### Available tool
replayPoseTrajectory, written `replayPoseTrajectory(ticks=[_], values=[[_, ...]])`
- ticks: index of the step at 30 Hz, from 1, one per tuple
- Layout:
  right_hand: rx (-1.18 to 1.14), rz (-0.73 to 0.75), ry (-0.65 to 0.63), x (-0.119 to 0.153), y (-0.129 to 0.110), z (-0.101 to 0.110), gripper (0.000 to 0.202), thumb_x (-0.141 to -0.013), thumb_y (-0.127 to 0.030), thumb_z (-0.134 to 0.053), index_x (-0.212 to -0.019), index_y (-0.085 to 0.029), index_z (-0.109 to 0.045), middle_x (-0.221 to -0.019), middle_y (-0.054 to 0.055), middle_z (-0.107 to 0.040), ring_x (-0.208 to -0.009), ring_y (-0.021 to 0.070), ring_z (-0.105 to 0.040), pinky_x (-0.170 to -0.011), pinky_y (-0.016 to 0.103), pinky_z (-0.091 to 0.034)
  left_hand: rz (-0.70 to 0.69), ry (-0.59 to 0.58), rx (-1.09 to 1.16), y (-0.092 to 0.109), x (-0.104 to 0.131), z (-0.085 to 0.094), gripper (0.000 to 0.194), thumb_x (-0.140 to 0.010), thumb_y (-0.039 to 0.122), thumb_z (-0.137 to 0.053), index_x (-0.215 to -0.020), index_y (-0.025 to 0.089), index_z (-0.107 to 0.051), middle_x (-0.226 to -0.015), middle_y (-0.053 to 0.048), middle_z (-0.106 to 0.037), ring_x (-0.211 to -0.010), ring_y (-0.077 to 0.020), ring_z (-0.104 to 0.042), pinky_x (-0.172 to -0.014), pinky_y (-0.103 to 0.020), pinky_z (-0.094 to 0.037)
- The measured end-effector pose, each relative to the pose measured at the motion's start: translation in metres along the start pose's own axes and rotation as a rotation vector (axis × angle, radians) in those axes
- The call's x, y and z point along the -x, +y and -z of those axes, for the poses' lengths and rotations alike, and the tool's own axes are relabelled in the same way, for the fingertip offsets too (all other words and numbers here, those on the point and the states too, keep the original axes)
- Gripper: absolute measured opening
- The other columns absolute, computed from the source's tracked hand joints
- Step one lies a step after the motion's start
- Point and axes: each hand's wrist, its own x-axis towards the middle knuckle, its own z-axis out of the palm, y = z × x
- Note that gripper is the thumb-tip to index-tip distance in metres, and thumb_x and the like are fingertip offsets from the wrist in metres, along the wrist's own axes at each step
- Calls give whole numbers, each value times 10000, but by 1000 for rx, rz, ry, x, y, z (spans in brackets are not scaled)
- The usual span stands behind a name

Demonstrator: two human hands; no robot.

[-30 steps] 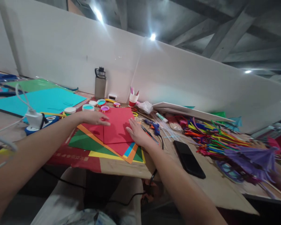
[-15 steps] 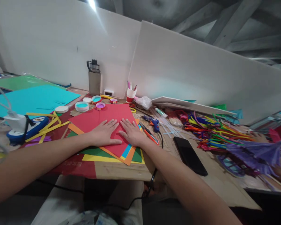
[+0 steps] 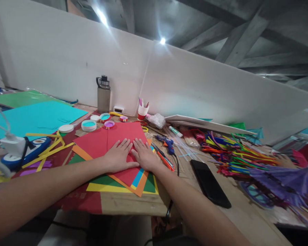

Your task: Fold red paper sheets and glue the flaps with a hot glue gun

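Note:
My left hand (image 3: 119, 156) lies flat on a red sheet of paper (image 3: 94, 141), its fingers stretched out. Beside it my right hand (image 3: 145, 153) also rests flat, partly over the red sheet's right side, fingers extended. Under the red sheet, orange paper (image 3: 143, 186), blue paper (image 3: 138, 177), green paper (image 3: 150, 182) and yellow paper (image 3: 102, 187) stick out at angles. Right of my right hand are a utility knife with an orange handle (image 3: 166, 163) and a blue hot glue gun (image 3: 169, 145).
A black phone (image 3: 210, 182), colourful pipe cleaners (image 3: 236, 150) and a purple paper umbrella (image 3: 279, 184) lie to the right. Behind stand a water bottle (image 3: 103, 97) and a paper cup of pens (image 3: 143, 112). Open tubs (image 3: 89, 125), a power strip (image 3: 38, 147) and cyan paper (image 3: 41, 116) are left.
The camera has tilted up, so the table sits lower in view. My left hand has slid slightly right, closer to my right hand; both remain flat on the paper.

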Motion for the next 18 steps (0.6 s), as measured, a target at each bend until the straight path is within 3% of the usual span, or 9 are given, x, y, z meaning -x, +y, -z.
replayPoseTrajectory(ticks=[9,14,18], values=[[-68,44,23,-1,3,-3,703,-932,-582,-198,-1464,-128,-277,-1538,104,-209,-1427,240,-134,-1141,464,-111,-37,-40,1,-22,19,9,1059,-708,829,-326,-1486,123,-194,-1546,-141,-137,-1431,-303,-103,-1150,-443,-41],[-273,82,-78,3,12,20,660,-938,-536,-278,-1437,-110,-338,-1521,116,-260,-1412,222,-200,-1143,399,-161,-84,-89,22,-39,23,26,863,-828,727,-269,-1482,165,-223,-1548,-112,-164,-1432,-253,-125,-1155,-415,-79],[-405,103,-150,14,24,45,712,-853,-600,-456,-1433,-198,-362,-1485,76,-353,-1357,223,-336,-1117,363,-249,-152,-128,103,-48,18,38,688,-923,591,-206,-1473,180,-255,-1549,-65,-200,-1431,-201,-143,-1163,-381,-97]])
